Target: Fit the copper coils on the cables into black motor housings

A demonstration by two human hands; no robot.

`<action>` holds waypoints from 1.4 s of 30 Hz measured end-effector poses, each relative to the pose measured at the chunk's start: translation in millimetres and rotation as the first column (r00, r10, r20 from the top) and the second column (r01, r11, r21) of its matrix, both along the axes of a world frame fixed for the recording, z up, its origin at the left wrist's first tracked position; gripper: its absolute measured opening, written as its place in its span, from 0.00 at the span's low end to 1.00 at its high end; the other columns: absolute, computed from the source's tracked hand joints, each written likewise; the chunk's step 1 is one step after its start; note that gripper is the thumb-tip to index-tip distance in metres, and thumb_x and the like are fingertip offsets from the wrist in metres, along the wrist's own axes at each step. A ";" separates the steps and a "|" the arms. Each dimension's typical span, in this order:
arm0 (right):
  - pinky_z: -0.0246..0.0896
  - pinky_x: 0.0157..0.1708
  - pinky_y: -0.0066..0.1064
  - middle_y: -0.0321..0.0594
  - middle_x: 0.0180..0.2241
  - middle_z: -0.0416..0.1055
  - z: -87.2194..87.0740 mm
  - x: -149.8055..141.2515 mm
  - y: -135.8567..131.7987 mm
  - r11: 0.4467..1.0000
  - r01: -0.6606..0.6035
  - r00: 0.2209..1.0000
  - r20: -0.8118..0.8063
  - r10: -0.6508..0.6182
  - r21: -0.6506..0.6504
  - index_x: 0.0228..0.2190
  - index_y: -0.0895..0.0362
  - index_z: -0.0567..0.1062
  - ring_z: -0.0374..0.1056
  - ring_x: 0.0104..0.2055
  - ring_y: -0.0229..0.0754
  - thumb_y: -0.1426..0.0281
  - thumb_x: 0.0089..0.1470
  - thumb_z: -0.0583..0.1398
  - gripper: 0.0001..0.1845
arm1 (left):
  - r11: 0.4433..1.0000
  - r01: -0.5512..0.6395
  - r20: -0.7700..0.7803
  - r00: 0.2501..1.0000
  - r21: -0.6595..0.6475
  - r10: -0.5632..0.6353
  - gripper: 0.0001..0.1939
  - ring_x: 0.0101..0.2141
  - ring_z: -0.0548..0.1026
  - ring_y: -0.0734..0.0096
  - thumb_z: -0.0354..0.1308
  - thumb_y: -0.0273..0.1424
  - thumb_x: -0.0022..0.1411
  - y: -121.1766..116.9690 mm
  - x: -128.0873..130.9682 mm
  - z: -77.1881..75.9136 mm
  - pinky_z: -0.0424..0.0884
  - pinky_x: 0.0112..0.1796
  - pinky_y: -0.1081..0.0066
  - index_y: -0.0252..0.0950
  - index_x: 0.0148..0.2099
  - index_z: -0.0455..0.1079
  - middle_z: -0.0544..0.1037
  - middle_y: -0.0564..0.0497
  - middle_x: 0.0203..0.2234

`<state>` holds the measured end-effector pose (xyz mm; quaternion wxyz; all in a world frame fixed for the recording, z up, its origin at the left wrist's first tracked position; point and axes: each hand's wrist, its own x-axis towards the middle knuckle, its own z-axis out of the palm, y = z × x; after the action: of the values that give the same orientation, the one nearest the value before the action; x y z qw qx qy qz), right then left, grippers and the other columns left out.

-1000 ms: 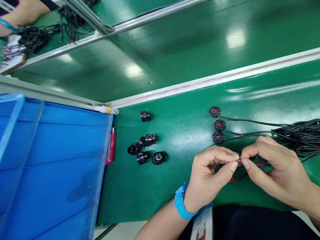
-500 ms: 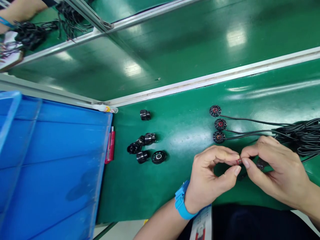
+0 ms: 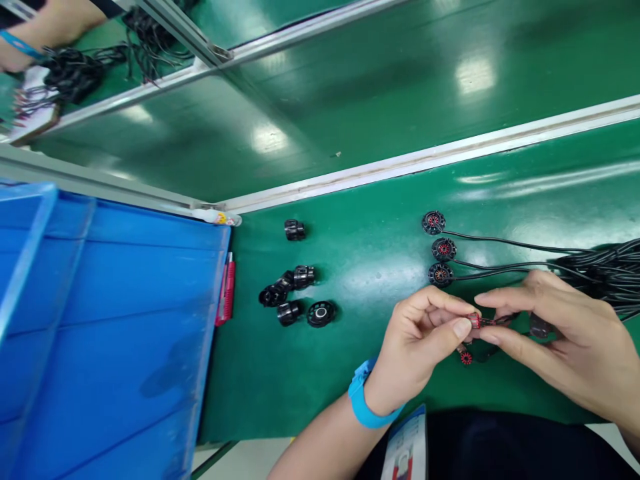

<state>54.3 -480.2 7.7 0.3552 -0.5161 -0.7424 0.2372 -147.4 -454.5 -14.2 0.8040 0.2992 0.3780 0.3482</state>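
My left hand (image 3: 420, 343) pinches a small red-edged connector piece (image 3: 474, 321) between thumb and index finger. Thin dark wires (image 3: 495, 321) run from that piece into my right hand (image 3: 565, 333). The right thumb and index finger are spread around the wires, while its other fingers are curled on the black cable and partly hidden. A dark cylindrical cable part (image 3: 540, 327) sits against the right palm. Just below the fingertips, a second small red-faced piece (image 3: 466, 358) shows. Beyond the hands lie several round black connectors (image 3: 444, 249) with reddish centres, attached to cables.
Coiled black cables (image 3: 605, 267) lie at the right. Several black rings and caps (image 3: 290, 312) are grouped mid-table. A large blue bin (image 3: 120, 320) fills the left, with a red utility knife (image 3: 227, 293) and a small bottle (image 3: 217, 217) beside it. Another person's arm (image 3: 55, 33) appears top left.
The right index finger has lifted away from the left fingertips, and the right hand has shifted slightly right. The red-edged piece and a second red-faced one now show more clearly.
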 end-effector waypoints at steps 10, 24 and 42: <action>0.58 0.33 0.39 0.31 0.29 0.78 -1.8 -3.5 -6.5 0.978 -0.006 0.981 0.189 -0.034 0.207 0.41 0.52 0.76 0.68 0.29 0.37 0.77 0.62 0.65 0.09 | 0.991 -0.017 0.100 0.995 -0.130 0.030 0.10 0.30 0.82 0.76 0.76 0.35 0.59 1.5 1.7 -1.2 0.77 0.35 0.78 0.36 0.38 0.81 0.85 0.53 0.29; 0.61 0.33 0.34 0.31 0.27 0.73 -5.9 0.0 -2.5 0.969 0.009 0.992 0.121 -0.040 0.247 0.46 0.53 0.79 0.66 0.28 0.35 0.79 0.59 0.68 0.15 | 0.987 -0.021 0.090 0.995 -0.158 0.036 0.09 0.32 0.81 0.78 0.75 0.35 0.61 0.9 0.6 -0.2 0.76 0.39 0.79 0.36 0.38 0.81 0.83 0.54 0.28; 0.62 0.34 0.33 0.32 0.28 0.72 -3.1 -2.5 -1.6 0.988 0.022 0.996 0.082 -0.035 0.153 0.46 0.56 0.75 0.66 0.28 0.35 0.70 0.63 0.67 0.10 | 0.994 0.064 0.044 0.997 -0.093 -0.060 0.15 0.30 0.80 0.77 0.76 0.40 0.59 3.1 0.3 1.3 0.75 0.36 0.78 0.34 0.40 0.80 0.82 0.52 0.29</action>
<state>51.8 -481.8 4.6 0.3653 -0.5077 -0.7651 0.1527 -147.1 -451.4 -12.9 0.8353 0.2652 0.3680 0.3106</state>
